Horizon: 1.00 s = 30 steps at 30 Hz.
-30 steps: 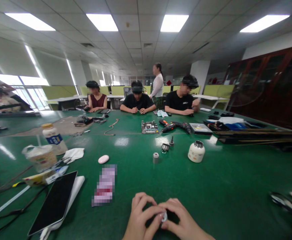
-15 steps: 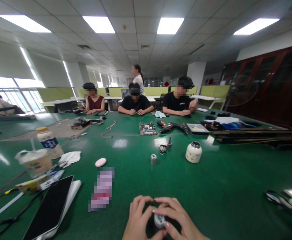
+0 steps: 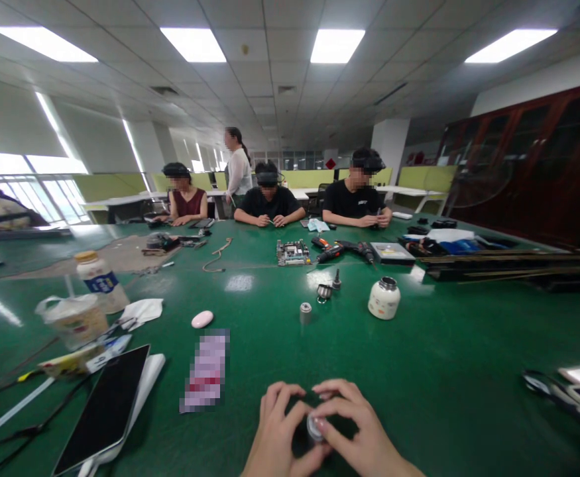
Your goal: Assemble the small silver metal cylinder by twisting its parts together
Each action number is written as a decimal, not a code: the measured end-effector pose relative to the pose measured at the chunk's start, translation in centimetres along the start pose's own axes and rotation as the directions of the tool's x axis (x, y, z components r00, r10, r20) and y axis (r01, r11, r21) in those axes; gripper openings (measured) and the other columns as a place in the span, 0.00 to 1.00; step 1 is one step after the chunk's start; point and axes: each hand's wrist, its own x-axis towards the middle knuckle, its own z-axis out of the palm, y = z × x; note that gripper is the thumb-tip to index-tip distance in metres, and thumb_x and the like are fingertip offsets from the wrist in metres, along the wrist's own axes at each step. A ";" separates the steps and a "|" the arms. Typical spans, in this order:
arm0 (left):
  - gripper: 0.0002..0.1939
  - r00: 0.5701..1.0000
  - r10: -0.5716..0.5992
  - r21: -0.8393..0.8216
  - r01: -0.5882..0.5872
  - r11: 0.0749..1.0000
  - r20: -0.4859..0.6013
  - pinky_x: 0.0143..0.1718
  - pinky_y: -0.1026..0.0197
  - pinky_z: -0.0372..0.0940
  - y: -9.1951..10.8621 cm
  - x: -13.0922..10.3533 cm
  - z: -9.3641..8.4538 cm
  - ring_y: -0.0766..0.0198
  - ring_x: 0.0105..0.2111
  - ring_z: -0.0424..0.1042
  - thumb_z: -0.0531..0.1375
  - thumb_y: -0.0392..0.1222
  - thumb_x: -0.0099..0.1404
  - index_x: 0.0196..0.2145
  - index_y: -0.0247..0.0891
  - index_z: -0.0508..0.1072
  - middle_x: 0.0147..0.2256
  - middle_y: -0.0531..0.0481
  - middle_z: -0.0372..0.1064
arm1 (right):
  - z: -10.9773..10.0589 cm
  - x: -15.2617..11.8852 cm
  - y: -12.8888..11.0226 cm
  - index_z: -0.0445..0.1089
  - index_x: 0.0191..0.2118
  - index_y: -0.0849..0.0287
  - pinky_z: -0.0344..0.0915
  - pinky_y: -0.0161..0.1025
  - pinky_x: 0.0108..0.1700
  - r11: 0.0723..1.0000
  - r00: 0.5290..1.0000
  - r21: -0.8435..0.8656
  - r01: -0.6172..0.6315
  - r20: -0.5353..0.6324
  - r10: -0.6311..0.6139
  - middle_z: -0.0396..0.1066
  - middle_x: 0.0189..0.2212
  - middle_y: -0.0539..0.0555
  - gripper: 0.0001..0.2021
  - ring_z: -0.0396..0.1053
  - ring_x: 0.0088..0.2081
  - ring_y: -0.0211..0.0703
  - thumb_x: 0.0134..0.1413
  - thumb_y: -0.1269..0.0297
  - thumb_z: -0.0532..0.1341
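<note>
A small round metal part (image 3: 313, 427) is between my two hands at the bottom centre, low over the green table. My left hand (image 3: 282, 430) curls round its left side, with the thumb at the near edge. From the right, my right hand (image 3: 354, 424) pinches the part, its thumb and index finger over the top. A similar metal cylinder (image 3: 305, 313) stands upright on the table farther forward. Beyond it lie a small metal clip-like piece (image 3: 324, 293) and a dark pointed bit (image 3: 337, 279).
A cream jar (image 3: 384, 298) stands right of centre. To the left are a pink oval object (image 3: 202, 319), a tablet (image 3: 103, 411), a cup (image 3: 73, 321) and a bottle (image 3: 101, 281). Power drills (image 3: 342, 250) and a circuit board (image 3: 292, 252) lie farther back. Several people are across the table.
My right thumb and fingers have shifted over the top of the metal part. The standing person in the background has moved left. The seated person at right has brought their hands together.
</note>
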 end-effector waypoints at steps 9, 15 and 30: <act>0.15 0.998 -0.049 -0.037 0.051 0.998 0.039 0.48 0.43 0.64 0.5 -0.1 -0.2 0.47 0.49 0.62 0.68 0.48 0.56 0.40 0.42 0.73 0.47 0.43 0.66 | -2.4 1.9 2.1 0.80 0.37 0.43 0.54 0.61 0.56 0.971 0.991 -0.227 -0.075 -0.125 0.048 0.72 0.49 0.54 0.06 0.63 0.55 0.57 0.56 0.54 0.64; 0.16 0.998 -0.045 -0.023 0.046 0.999 0.041 0.48 0.43 0.65 0.3 0.0 -0.2 0.47 0.48 0.63 0.68 0.50 0.55 0.39 0.42 0.74 0.47 0.43 0.67 | -2.4 2.0 5.0 0.80 0.35 0.41 0.45 0.67 0.59 0.946 0.994 -0.308 -0.105 -0.032 0.100 0.71 0.53 0.53 0.05 0.58 0.60 0.60 0.53 0.54 0.67; 0.21 1.000 0.019 -0.011 -0.018 1.000 0.017 0.45 0.48 0.66 -0.4 -0.1 0.3 0.50 0.46 0.64 0.67 0.57 0.56 0.43 0.44 0.75 0.45 0.44 0.69 | -1.1 0.9 -1.2 0.79 0.37 0.47 0.61 0.55 0.53 1.000 0.997 -0.001 -0.013 0.082 0.013 0.76 0.41 0.54 0.06 0.68 0.49 0.52 0.57 0.58 0.64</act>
